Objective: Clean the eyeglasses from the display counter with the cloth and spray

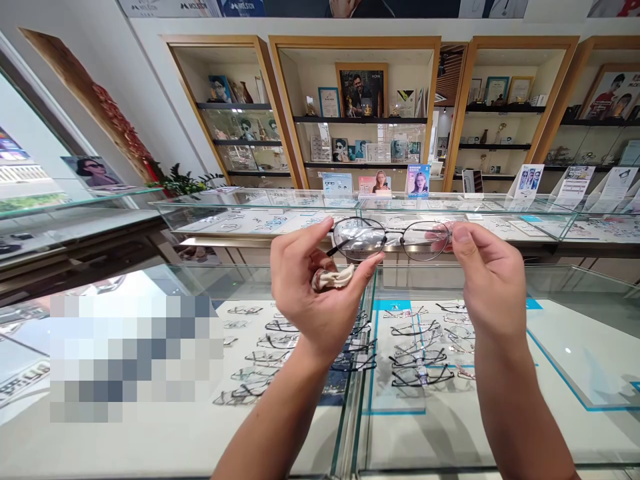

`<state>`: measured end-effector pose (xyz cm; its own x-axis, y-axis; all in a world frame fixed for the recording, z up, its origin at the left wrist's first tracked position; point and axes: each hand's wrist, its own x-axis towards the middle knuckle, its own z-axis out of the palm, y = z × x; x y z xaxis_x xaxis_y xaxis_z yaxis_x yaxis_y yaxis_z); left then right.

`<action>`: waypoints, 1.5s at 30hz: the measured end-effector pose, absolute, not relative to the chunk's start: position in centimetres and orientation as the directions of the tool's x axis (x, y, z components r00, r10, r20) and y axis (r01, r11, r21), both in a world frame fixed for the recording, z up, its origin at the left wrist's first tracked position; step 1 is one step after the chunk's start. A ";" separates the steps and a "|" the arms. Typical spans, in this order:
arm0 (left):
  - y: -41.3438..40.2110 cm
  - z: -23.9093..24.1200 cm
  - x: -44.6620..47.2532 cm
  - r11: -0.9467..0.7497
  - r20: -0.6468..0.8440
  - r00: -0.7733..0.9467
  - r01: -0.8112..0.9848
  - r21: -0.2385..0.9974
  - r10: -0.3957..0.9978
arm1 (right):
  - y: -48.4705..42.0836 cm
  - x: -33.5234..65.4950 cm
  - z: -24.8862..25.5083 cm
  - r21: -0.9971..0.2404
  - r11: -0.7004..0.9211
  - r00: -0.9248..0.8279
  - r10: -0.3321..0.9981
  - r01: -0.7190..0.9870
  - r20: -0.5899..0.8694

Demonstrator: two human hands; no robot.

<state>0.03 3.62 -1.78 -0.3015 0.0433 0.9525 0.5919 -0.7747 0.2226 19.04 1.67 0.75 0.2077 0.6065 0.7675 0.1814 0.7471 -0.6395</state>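
A pair of thin dark-rimmed glasses (394, 235) is held up level above the glass counter, lenses facing me. My left hand (320, 287) grips the frame's left side, thumb below the rim and fingers at the hinge. Tucked in that same palm is a crumpled whitish cloth (334, 277). My right hand (487, 267) pinches the right end of the frame between thumb and fingers. One dark temple arm shows near my left fingers; the other is mostly hidden by my right hand.
Under the glass display counter (353, 427) lie rows of glasses (423, 360). Farther back stands another glass showcase (250, 217) with upright cards (418, 181) on top. Wooden shelves (360, 40) line the wall. A pixelated patch covers part of the left side.
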 end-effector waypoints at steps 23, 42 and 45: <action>3.0 -1.1 0.8 -0.820 0.867 -0.397 0.357 0.447 0.300 | 1.8 18.6 1.1 -0.624 0.733 0.216 0.585 0.272 0.782; 3.6 -0.2 0.1 -0.278 0.315 0.019 -0.419 0.864 0.949 | 1.9 18.8 1.1 -0.475 0.852 -0.117 0.506 0.218 0.854; 3.6 -0.5 0.8 -0.090 0.224 0.220 -0.494 0.865 0.949 | 1.8 18.4 1.1 -0.439 0.866 -0.136 0.477 0.238 0.868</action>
<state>0.77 3.64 -0.47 0.2199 0.9494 0.2241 -0.4939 -0.0897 0.8649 18.42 1.76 1.12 -0.1361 0.4772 0.8682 0.2381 0.8664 -0.4389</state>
